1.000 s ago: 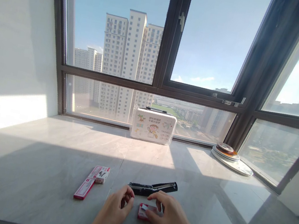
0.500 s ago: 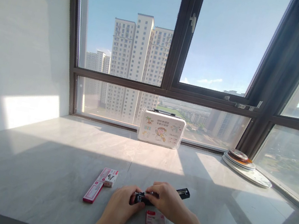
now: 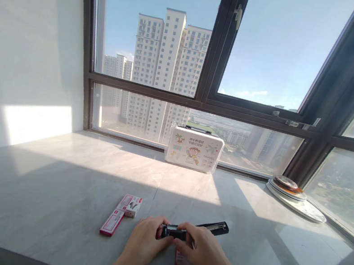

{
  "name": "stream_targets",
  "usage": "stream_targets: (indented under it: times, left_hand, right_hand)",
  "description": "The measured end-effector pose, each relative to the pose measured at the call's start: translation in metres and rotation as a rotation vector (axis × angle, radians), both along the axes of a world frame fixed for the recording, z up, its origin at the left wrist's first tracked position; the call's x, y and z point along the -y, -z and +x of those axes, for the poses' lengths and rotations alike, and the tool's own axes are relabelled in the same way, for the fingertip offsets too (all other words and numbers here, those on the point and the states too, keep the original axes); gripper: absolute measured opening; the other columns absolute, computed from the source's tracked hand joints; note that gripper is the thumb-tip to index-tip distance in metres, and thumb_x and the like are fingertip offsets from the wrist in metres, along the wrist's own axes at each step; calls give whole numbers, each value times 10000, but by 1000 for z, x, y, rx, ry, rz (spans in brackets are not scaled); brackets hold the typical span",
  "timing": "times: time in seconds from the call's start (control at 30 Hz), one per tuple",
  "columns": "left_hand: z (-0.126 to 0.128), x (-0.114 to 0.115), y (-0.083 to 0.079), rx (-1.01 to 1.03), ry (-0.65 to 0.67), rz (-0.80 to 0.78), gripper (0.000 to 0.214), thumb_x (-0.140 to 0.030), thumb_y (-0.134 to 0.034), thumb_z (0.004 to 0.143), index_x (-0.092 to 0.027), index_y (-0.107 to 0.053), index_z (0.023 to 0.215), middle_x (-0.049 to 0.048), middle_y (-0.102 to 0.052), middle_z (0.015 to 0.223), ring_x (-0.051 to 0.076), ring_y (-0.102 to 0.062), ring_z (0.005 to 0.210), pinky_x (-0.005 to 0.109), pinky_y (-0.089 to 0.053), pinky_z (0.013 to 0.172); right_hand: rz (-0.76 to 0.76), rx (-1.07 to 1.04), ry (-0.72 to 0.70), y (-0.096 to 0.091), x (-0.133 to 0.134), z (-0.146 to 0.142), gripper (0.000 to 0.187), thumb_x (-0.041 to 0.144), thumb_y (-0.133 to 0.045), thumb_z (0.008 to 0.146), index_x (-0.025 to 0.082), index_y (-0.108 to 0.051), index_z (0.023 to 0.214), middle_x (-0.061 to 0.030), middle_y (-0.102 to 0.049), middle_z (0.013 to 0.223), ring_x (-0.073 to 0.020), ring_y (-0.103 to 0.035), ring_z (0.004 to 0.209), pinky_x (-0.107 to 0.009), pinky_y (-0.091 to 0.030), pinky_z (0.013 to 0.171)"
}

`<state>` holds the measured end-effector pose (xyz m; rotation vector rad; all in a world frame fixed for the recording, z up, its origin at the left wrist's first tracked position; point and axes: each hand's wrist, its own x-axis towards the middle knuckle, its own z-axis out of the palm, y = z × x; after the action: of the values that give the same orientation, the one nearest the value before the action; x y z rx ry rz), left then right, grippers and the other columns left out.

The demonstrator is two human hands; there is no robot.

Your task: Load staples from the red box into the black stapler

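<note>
A black stapler (image 3: 215, 228) is opened out, its long arm pointing to the right and away from me. Fingers of my left hand (image 3: 145, 239) are closed around its left end. My right hand (image 3: 207, 250) grips the middle of the stapler with thumb and fingertips, close to the left hand. Whether a small part is also pinched there, I cannot tell. Below the right hand lies a flat red box (image 3: 182, 261), partly covered by that hand. To the left sit a small white box (image 3: 133, 207) with a stapler picture and pink-and-white flat boxes (image 3: 112, 223).
The marble-look sill (image 3: 60, 212) carries everything. Against the window stands a white cartoon-printed case (image 3: 194, 151) with a dark handle. A stack of plates (image 3: 286, 190) rests in the right corner. The sill's front edge runs along the lower left.
My right hand has shifted slightly right and lower, now covering part of the red box. More of the stapler's middle shows between my hands. The view has tilted a little.
</note>
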<state>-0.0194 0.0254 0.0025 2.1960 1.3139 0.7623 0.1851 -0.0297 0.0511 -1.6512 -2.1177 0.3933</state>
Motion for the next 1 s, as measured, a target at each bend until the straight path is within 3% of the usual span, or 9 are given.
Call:
stream_targets:
  times: [0.07,0.2,0.3,0.37,0.43,0.53,0.63,0.87,1.0]
  left_hand:
    - [-1,0,0,1,-9,-3,267,-442,-689,805,-256,-694,997,-22,-649,782,191,-582,788,278,-329,694]
    - [-1,1,-2,14,-17,-23,263,-429,-693,798,-255,-699,995,-23,-649,774,193,-588,790,282,-343,708]
    - [-1,1,-3,17,-17,-30,254,-438,-686,802,-253,-705,976,-21,-639,755,192,-585,770,282,-346,696]
    - [-1,1,-3,12,-21,-29,272,-454,-678,803,-253,-710,983,-15,-635,758,194,-581,761,282,-346,690]
    - [-2,1,-2,7,-19,-27,293,-463,-677,800,-254,-717,1001,-8,-638,771,198,-580,767,280,-342,686]
    - [-3,0,0,6,-17,-22,290,-456,-686,797,-266,-722,1013,-6,-642,788,203,-579,784,275,-329,674]
    - [-4,-1,1,-3,-25,-21,269,-451,-695,794,-273,-722,995,-4,-647,802,205,-576,785,274,-317,666]
    - [-3,1,2,-41,-21,17,192,-403,-681,810,-238,-683,910,-1,-644,771,210,-583,781,287,-323,690]
    - [-5,6,-3,39,5,32,356,-211,-548,846,-254,-616,1193,-9,-637,811,200,-605,815,297,-398,786]
  right_hand:
    - [-10,-106,12,4,9,14,309,483,-587,934,269,-697,1129,22,-643,723,-142,-546,657,-250,-302,593]
    - [-193,-330,151,20,16,69,504,642,-540,911,165,-694,852,4,-555,612,-126,-486,557,-244,-306,522]
    - [-341,-541,223,31,12,99,614,730,-537,860,168,-666,1070,6,-580,668,-93,-419,433,-232,-232,420]
    - [-314,-701,225,30,3,99,687,735,-559,844,193,-589,1263,-1,-608,771,-78,-405,430,-220,-205,402]
    - [-253,-761,167,22,-9,85,700,711,-614,825,180,-589,1279,-4,-603,794,-73,-405,473,-212,-237,426]
    - [-157,-608,-2,4,-28,54,562,640,-710,785,140,-697,1040,-3,-588,740,-102,-447,582,-230,-335,523]
    - [-76,-353,-74,-6,-40,30,413,559,-750,779,155,-709,855,32,-525,649,-114,-438,625,-239,-319,572]
    - [-83,-125,-41,-3,-40,8,309,471,-775,756,181,-722,849,59,-502,602,-100,-437,570,-240,-224,523]
    - [-78,16,-10,-9,-32,19,295,474,-674,840,184,-726,814,38,-538,605,-105,-454,558,-250,-210,521]
